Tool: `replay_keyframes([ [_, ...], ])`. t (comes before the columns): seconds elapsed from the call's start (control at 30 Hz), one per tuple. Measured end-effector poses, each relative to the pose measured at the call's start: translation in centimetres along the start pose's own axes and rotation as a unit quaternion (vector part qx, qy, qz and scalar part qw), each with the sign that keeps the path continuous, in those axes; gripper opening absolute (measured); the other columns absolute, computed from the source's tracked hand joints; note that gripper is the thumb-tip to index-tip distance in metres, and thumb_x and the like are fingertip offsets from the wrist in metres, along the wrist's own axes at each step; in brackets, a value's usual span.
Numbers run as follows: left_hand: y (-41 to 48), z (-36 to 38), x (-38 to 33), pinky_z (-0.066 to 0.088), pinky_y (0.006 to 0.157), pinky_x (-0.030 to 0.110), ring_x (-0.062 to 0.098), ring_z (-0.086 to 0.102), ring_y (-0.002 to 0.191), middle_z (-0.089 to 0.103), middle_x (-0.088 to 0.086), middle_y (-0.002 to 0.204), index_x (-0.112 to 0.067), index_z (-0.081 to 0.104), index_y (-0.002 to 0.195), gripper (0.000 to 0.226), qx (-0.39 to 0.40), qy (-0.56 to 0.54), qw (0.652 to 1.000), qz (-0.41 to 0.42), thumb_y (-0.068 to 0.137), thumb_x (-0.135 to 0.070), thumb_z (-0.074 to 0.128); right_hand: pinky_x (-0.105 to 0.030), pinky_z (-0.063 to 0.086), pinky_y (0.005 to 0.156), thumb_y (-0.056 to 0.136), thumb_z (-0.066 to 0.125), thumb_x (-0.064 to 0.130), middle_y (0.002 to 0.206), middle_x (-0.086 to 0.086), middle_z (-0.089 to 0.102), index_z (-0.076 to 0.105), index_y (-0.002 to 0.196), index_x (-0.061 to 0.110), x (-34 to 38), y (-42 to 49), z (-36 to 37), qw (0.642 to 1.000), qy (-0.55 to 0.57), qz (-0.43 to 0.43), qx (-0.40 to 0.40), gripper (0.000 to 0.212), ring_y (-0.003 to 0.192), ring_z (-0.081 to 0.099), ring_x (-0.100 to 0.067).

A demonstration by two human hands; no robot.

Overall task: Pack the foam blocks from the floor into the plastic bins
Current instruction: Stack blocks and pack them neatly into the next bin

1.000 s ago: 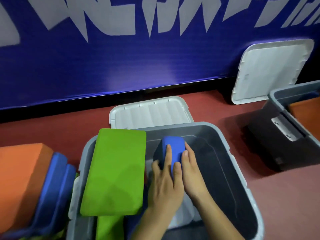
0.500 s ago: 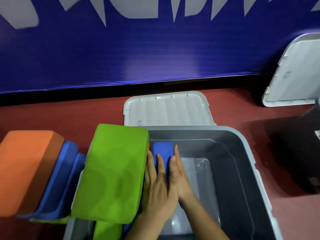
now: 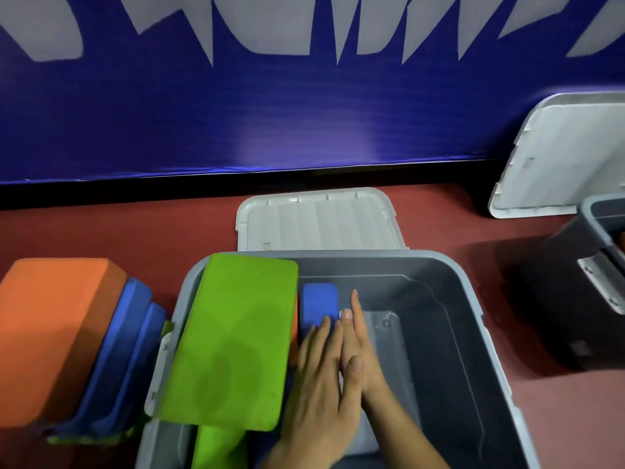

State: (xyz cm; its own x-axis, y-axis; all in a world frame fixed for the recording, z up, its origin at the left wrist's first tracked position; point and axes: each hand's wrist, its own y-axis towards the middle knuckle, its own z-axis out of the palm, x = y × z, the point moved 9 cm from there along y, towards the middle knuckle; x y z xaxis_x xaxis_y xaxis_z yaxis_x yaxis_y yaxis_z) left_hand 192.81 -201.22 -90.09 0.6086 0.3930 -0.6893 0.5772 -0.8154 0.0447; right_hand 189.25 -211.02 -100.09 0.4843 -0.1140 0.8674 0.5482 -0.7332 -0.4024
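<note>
The green block (image 3: 230,343) looks like matt, finely grained foam, while the grey bin (image 3: 473,316) is smooth, faintly glossy plastic.

Colours: grey bin (image 3: 355,256) — green block (image 3: 230,340) over its left rim, blue block (image 3: 319,302) inside; orange block (image 3: 50,333) left of it, white ribbed lid (image 3: 318,221) behind it, dark-red floor (image 3: 135,231) under it.

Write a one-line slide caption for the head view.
Left hand and right hand, fingers straight, press a blue block inside the grey bin, beside a green block.

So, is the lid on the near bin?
No, the lid lies flat on the floor behind the open bin.
</note>
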Motion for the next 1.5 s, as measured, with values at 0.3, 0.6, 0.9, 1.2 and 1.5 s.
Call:
replay_keyframes([
  [0.3,-3.8,-9.1,0.4,0.031,0.115,0.032,0.018,0.040,0.143,0.047,-0.001,0.153,-0.017,0.054,0.144,0.061,-0.035,0.068,0.991,0.111,0.105,-0.056,0.028,-0.026,0.023,0.123,0.101,0.030,0.060,0.151,0.031,0.036,0.033,0.147,0.048,5.5,-9.1,0.1,0.996,0.002,-0.067,-0.060,0.048,0.138,0.033,0.012],
  [0.6,-5.3,-10.9,9.6,0.033,0.106,0.073,0.032,0.030,0.150,0.036,0.002,0.162,-0.029,0.048,0.149,0.067,0.087,0.269,0.959,0.001,0.099,-0.066,0.024,-0.042,0.034,0.117,0.090,0.014,0.083,0.143,0.017,0.057,0.050,0.146,0.036,4.9,-13.6,7.4,0.995,-0.089,-0.040,-0.016,0.082,0.135,0.048,-0.012],
  [0.9,-5.7,-13.6,5.8,0.027,0.116,0.058,0.015,-0.012,0.155,-0.013,-0.023,0.166,-0.053,-0.007,0.155,0.092,0.092,0.168,0.981,-0.016,0.070,-0.086,-0.023,-0.043,0.037,0.119,0.090,0.032,0.084,0.142,0.031,0.053,0.051,0.138,0.057,9.1,-16.4,5.0,0.991,0.076,-0.082,-0.072,0.058,0.138,0.045,0.003],
  [1.2,-6.3,-17.8,-6.7,0.042,0.110,0.047,0.014,0.021,0.152,0.006,-0.022,0.167,-0.063,-0.027,0.143,0.073,0.066,0.018,0.993,0.097,0.076,-0.088,-0.010,0.000,0.040,0.084,0.107,0.033,0.048,0.108,0.054,0.048,0.026,0.153,0.049,18.6,-20.8,-4.4,0.966,0.096,-0.168,-0.173,0.046,0.095,0.048,0.035],
  [1.5,-9.4,-16.0,-9.3,0.048,0.093,0.042,0.013,0.058,0.096,0.042,-0.010,0.108,-0.078,-0.016,0.135,0.053,0.148,-0.069,0.982,0.093,0.085,-0.077,0.001,-0.029,0.038,0.115,0.097,0.046,0.068,0.136,0.032,0.058,0.048,0.146,0.044,17.2,-23.2,-6.2,0.982,0.104,-0.113,-0.107,0.055,0.126,0.051,0.013],
])
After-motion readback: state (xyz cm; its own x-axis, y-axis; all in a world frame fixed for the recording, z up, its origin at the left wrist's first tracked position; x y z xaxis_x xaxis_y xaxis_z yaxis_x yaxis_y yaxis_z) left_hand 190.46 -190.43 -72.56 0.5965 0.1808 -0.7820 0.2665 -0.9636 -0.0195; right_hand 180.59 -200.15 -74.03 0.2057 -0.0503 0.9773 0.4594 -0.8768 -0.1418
